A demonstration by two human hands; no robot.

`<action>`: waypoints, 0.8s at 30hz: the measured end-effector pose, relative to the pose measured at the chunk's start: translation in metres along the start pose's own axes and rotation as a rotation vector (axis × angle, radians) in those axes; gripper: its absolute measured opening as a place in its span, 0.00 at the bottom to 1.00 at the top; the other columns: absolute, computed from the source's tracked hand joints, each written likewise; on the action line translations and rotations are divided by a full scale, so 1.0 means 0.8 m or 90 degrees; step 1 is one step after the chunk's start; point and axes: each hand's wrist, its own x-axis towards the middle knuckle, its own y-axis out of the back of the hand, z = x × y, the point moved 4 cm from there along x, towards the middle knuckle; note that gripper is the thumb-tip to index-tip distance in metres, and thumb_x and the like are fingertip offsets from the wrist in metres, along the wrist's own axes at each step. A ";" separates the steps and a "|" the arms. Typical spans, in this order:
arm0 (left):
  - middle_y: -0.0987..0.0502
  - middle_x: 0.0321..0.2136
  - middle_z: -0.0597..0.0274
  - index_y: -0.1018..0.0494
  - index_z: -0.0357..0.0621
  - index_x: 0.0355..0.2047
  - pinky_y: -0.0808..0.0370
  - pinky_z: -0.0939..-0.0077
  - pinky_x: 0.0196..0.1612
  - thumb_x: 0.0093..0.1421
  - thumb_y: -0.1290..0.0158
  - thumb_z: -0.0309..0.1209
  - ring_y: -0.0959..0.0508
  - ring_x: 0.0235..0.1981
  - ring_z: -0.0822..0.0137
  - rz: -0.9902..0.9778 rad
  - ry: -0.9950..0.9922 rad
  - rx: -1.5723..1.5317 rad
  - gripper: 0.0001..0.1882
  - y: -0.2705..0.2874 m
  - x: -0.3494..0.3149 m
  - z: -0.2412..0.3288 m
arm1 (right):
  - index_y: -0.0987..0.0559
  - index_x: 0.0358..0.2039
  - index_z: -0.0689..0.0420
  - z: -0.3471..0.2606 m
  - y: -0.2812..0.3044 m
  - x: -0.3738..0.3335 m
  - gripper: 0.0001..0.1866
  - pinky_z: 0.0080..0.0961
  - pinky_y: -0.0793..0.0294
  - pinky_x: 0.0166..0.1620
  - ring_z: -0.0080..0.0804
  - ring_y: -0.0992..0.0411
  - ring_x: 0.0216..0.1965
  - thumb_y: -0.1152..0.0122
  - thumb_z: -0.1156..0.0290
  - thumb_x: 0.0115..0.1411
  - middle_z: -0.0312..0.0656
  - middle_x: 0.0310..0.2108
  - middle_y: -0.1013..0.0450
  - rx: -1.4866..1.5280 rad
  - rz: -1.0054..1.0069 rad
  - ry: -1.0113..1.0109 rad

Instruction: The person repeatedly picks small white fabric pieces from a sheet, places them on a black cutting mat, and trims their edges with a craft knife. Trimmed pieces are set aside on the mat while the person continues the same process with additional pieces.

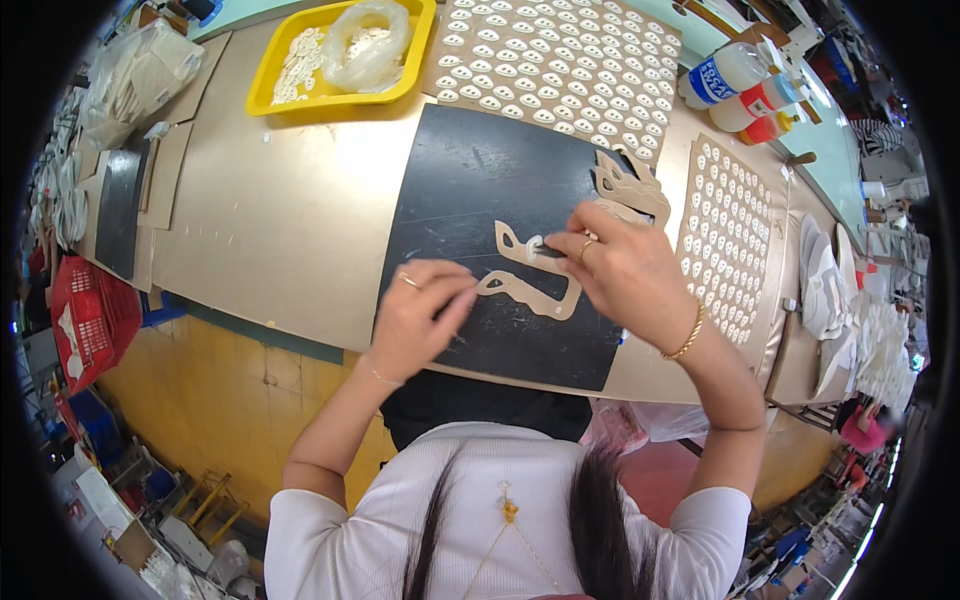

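Note:
A beige curved cut-out piece (548,302) with an eyelet-like hole at each end lies on a black board (440,200). My right hand (625,265) is closed in a pinch at a small white oval piece (534,246), which sits at the cut-out's upper arm. My left hand (415,310) has its fingers curled together beside the tip of the lower arm; whether anything is between them is hidden. More beige cut-outs (630,190) lie stacked beyond my right hand, partly covered by it.
Brown sheets with rows of white ovals lie at the back (560,60) and right (725,240). A yellow tray (262,85) holds loose white pieces and a plastic bag (365,45). Bottles (735,70) stand back right. A red basket (100,325) is at far left.

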 end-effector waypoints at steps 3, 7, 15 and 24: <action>0.22 0.40 0.59 0.18 0.41 0.38 0.28 0.64 0.47 0.54 0.33 0.30 0.24 0.42 0.57 0.015 0.059 0.047 0.12 0.007 -0.003 -0.021 | 0.14 0.39 0.58 -0.011 -0.037 -0.011 0.11 0.33 0.23 0.32 0.37 0.23 0.28 0.31 0.71 0.56 0.38 0.34 0.28 0.117 -0.015 -0.150; 0.26 0.39 0.62 0.19 0.42 0.40 0.34 0.64 0.45 0.51 0.31 0.32 0.28 0.41 0.59 -0.011 0.063 0.111 0.16 -0.017 -0.001 0.000 | 0.14 0.39 0.61 -0.025 -0.075 -0.020 0.10 0.36 0.22 0.33 0.41 0.22 0.27 0.30 0.71 0.57 0.39 0.35 0.27 0.206 0.044 -0.279; 0.27 0.37 0.64 0.21 0.46 0.38 0.35 0.63 0.45 0.52 0.33 0.28 0.29 0.42 0.59 -0.012 0.109 0.138 0.12 -0.036 -0.011 0.008 | 0.15 0.38 0.61 -0.043 -0.096 -0.016 0.10 0.35 0.21 0.33 0.40 0.22 0.28 0.30 0.71 0.56 0.39 0.35 0.28 0.204 0.092 -0.333; 0.23 0.44 0.65 0.22 0.46 0.35 0.34 0.62 0.49 0.53 0.34 0.28 0.25 0.45 0.61 -0.044 0.004 0.080 0.10 -0.042 -0.044 0.022 | 0.16 0.39 0.62 -0.064 -0.109 -0.017 0.11 0.34 0.20 0.29 0.42 0.22 0.25 0.32 0.69 0.58 0.42 0.38 0.29 0.111 0.007 -0.322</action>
